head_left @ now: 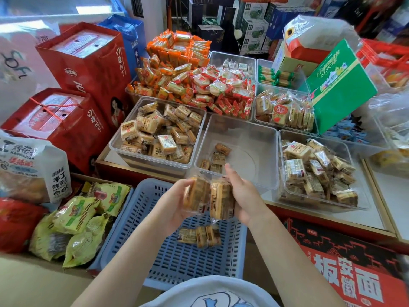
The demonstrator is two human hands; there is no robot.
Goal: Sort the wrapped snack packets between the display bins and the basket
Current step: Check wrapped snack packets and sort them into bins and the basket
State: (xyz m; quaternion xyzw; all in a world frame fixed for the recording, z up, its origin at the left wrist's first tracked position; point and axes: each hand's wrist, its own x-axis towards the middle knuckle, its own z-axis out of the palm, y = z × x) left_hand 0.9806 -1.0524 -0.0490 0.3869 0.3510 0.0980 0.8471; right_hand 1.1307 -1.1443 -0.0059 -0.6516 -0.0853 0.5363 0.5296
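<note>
- Left hand (177, 201) grips a clear-wrapped snack packet (197, 196) at centre frame, fingers curled round its left side.
- Right hand (242, 196) holds a second packet (221, 201) just beside the first — both above the blue basket (137, 229).
- Three packets (199, 235) lie in the basket, lower centre.
- The nearly empty clear bin (261, 151) behind the hands holds a few loose packets (215, 160) — fuller bins flank it.

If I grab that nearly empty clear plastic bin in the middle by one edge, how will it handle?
The clear plastic bin probably lifts lightly: only a few wrapped snack packets lie in it. Its thin-looking walls may flex under a one-edge grip. The loose packets would likely slide toward the low side if it tilts.
</note>
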